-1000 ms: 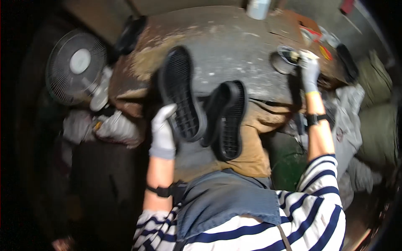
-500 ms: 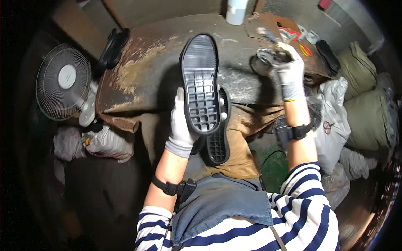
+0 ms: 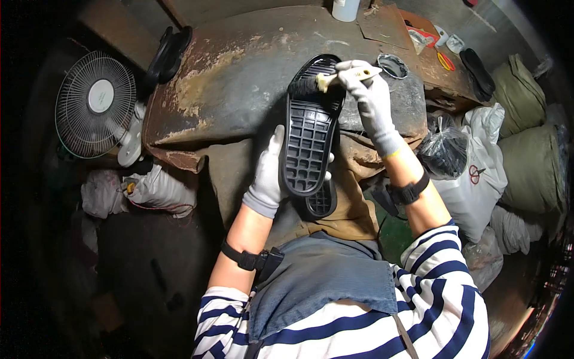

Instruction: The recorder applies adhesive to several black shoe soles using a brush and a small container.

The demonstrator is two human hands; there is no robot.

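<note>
The left hand's grip [image 3: 267, 176] is closed around the lower part of a black shoe sole [image 3: 308, 143], held tilted over the near edge of the bench [image 3: 233, 84], ribbed grid facing up; the right hand's grip [image 3: 369, 99] is closed on the pale handle of a brush [image 3: 326, 81], its dark bristles laid against the sole's far end. Looking across from the left, I see a white fan [image 3: 98, 99], then a whitish bag [image 3: 161, 190], bulging and creased, its contents hidden from me. A second sole [image 3: 321, 200] shows partly beneath the held one, above the brown cloth over the lap. At the bench's back, a translucent bottle [image 3: 345, 9] is cut off by the view, with something pale inside. Just beside the right hand sits a round tub [image 3: 399, 75], its rim smeared whitish and its inside dark; I can't tell what fills it. Farther right, a clear plastic bag [image 3: 445, 149] holds something black, next to a full white sack [image 3: 487, 149], and beyond that bulge stuffed olive sacks [image 3: 526, 167].
</note>
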